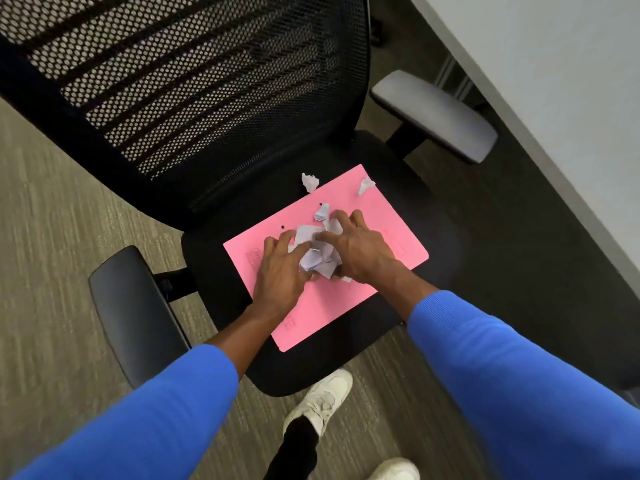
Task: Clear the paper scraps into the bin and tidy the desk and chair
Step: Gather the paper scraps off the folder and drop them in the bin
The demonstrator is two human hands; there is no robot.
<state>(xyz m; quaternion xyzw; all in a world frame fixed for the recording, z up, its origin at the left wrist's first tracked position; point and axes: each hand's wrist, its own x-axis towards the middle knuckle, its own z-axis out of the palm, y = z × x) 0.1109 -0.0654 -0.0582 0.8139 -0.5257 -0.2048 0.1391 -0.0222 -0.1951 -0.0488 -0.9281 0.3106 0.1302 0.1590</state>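
Observation:
A pink folder (363, 216) lies flat on the black seat of an office chair (429, 237). A heap of crumpled white paper scraps (320, 254) sits in the folder's middle. My left hand (278, 271) and my right hand (360, 251) press in on the heap from both sides, fingers curled around it. Three loose scraps lie apart from the heap: one (309, 182) at the folder's far edge, one (365, 185) near its far corner, one (321, 212) just beyond my fingers. No bin is in view.
The chair's mesh backrest (194, 81) rises behind the seat, with a black armrest (135, 313) on the left and a grey one (436, 116) on the right. A white desk (571, 81) edge runs along the right. My white shoes (320, 401) stand on the carpet below.

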